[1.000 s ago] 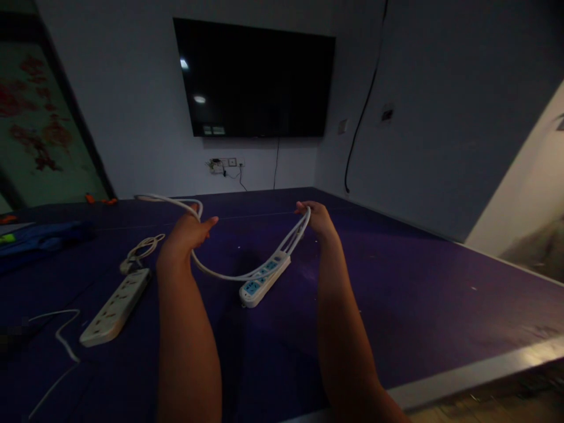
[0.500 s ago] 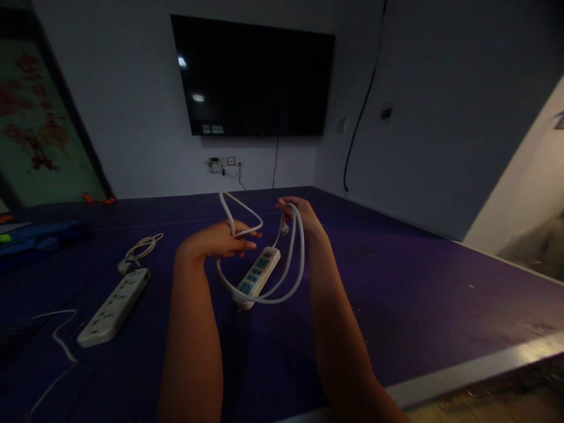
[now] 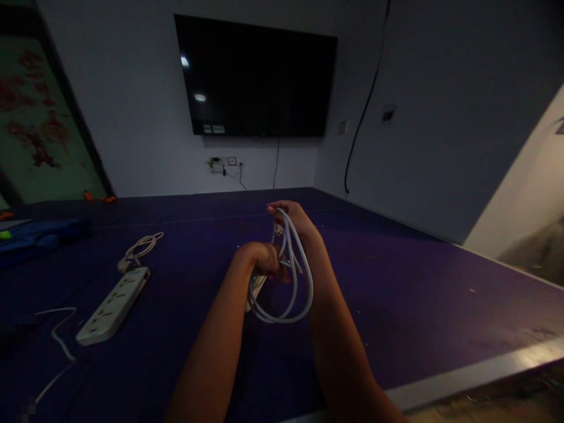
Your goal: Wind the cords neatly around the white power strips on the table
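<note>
Loops of a white power cord [image 3: 311, 289] hang from my right hand [image 3: 296, 218], whose fingers are closed around the top of the coil. My left hand [image 3: 268, 259] reaches in at the coil's left side, its fingers curled on a part of the same cord. Behind my left wrist a white power strip [image 3: 258, 288] lies on the purple surface, mostly hidden by the hand and the loops. The cord's plug [image 3: 278, 230] shows just under my right fingers, partly covered.
A second white power strip [image 3: 115, 305] lies to the left, its cord [image 3: 143, 244] coiled behind it. Nearer is a loose thin white cable [image 3: 61, 341]. Blue cloth [image 3: 48, 235] lies at far left. A pale edge strip [image 3: 462, 370] borders the purple surface [image 3: 418, 294]. A TV [image 3: 259, 79] hangs ahead.
My left hand has moved right and slightly down, bringing its part of the cord against the loops under my right hand. The power strip is now mostly covered.
</note>
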`<state>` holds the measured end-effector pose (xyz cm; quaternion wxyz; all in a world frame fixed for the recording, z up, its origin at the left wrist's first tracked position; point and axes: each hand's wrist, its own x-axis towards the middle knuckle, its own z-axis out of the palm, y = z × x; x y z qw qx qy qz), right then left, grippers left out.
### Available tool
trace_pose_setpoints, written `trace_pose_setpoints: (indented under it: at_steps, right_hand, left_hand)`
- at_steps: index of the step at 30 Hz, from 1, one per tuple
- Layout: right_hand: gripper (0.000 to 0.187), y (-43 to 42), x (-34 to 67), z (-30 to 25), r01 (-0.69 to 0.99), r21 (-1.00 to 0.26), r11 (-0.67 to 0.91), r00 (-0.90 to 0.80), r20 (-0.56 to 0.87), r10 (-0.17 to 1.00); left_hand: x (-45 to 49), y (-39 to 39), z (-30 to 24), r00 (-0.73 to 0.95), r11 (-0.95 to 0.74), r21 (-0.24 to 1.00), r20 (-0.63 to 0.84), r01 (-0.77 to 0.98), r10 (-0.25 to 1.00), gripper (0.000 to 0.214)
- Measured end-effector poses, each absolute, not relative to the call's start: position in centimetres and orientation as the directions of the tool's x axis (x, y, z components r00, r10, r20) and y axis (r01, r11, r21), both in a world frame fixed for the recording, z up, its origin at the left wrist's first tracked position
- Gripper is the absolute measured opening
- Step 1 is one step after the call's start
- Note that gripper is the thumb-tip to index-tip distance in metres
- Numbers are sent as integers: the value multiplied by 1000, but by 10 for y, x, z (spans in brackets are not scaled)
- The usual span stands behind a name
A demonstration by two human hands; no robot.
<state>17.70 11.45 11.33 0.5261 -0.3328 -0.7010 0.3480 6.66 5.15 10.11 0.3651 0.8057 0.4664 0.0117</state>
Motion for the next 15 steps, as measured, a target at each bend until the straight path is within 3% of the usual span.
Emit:
trace_pose_setpoints:
  at_steps: [5, 11, 15]
  right_hand:
    - [24, 115, 182, 113, 242, -785, 570, -302, 497, 813]
    - [12, 126, 190, 107, 288, -815, 504, -246, 445, 861]
    - [8, 130, 192, 106, 266, -843, 467, -228, 416, 880]
  left_hand:
    - [68, 57, 103, 605, -387, 621, -182, 682, 775, 18]
    - [46, 57, 121, 481, -562, 521, 297, 642, 825, 16]
    - [44, 54, 126, 320, -627, 517, 563, 582, 762, 36]
